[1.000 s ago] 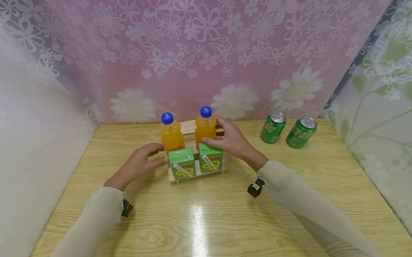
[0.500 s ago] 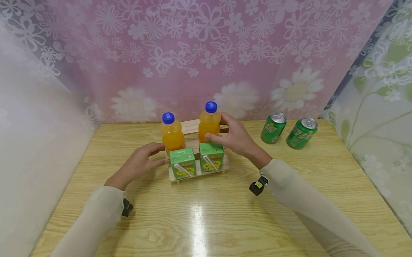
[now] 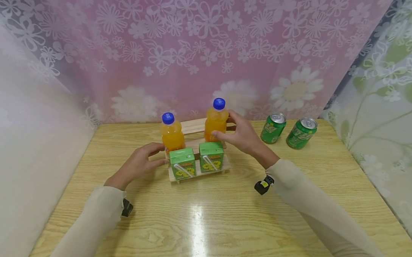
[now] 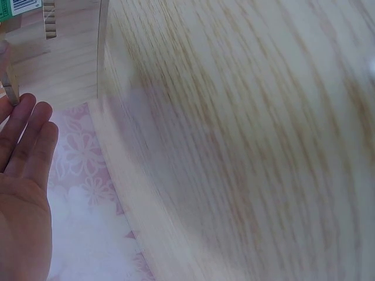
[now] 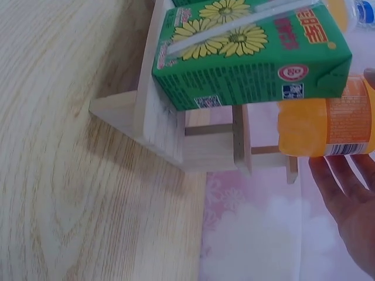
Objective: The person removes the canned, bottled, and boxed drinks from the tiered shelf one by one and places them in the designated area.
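Note:
My right hand [image 3: 244, 134] grips a bottle of orange drink [image 3: 215, 124] with a blue cap, thumb in front and fingers behind. In the right wrist view a gap shows between the bottle's base [image 5: 290, 129] and the middle step of the wooden tiered rack [image 5: 240, 140]. At the rack's left end, my left hand [image 3: 137, 163] pinches the edge of a step; the left wrist view shows wood between thumb and fingers [image 4: 35, 140]. A second orange drink bottle [image 3: 172, 135] stands on the rack's left. Two green drink cartons [image 3: 182, 165] with straws stand on the front step.
Two green soda cans [image 3: 273, 128] stand on the wooden table [image 3: 155, 225], right of the rack. A pink flowered curtain [image 3: 176, 69] hangs behind the table, with pale cloths at both sides.
My right hand has moved the right orange drink bottle rightward and up in the head view. The left hand, the other bottle, the cartons and the cans stay in place.

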Motion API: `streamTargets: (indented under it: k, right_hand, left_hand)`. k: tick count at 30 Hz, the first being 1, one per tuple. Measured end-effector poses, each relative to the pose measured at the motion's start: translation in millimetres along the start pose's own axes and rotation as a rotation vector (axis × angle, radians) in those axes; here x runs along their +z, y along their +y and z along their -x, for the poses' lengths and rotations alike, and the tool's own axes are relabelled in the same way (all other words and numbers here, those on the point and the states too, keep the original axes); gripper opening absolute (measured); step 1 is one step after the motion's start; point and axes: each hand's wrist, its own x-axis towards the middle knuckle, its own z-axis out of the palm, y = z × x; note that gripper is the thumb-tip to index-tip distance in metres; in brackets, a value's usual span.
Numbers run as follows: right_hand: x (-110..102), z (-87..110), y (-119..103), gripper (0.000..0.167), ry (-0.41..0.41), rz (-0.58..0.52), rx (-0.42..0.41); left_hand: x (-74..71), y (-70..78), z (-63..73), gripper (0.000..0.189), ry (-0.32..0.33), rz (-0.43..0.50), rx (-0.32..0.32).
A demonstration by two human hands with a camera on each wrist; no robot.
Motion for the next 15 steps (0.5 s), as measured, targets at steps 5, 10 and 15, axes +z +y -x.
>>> streamTargets:
  k: [5,10,15]
  right_hand:
    - [-5.5,1.7,2.9,0.061,0.025,0.017,-0.006]
    - [-11.5,4.5,6.9,0.062,0.048,0.021,-0.007]
    - [-20.1,7.8,9.9,0.062,0.064,0.026,0.003]
  left_hand:
    - [-0.2,-0.8,0.1,0.054,-0.002,-0.003,-0.006]
    - [-0.3,-1.2,-0.2,0.054,-0.004,0.003,-0.005]
    - [-0.4,-1.6,-0.5,0.052,-0.004,0.007,-0.002]
